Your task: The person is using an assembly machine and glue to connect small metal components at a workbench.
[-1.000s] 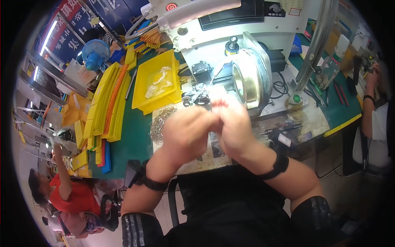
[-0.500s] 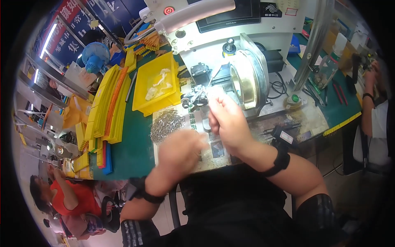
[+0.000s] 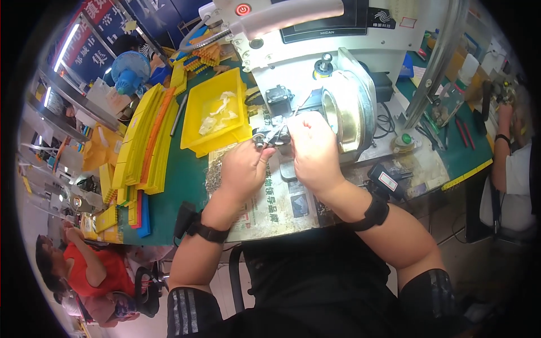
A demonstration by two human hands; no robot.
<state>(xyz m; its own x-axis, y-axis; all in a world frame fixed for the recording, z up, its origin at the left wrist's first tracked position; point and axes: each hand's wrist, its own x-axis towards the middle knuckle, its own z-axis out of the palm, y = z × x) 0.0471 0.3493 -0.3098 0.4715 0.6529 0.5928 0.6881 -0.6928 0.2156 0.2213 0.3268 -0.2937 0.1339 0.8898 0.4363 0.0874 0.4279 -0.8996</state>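
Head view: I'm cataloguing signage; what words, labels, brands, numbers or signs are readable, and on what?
Wording and brands stay uncopied:
Banner: large pale characters.
Bench paper: large dark characters.
Screen frame: small pale lettering.
Power button: power symbol.
Black label: swirl logo, characters below.
White label: too small to read.

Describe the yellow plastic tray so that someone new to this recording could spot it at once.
Find the big white metal machine in front of the person. Just left of it, on the green work surface, sits the rectangular yellow plastic tray. Unlike the long, narrow yellow strips stacked farther left, it has raised walls and holds crumpled white scraps.
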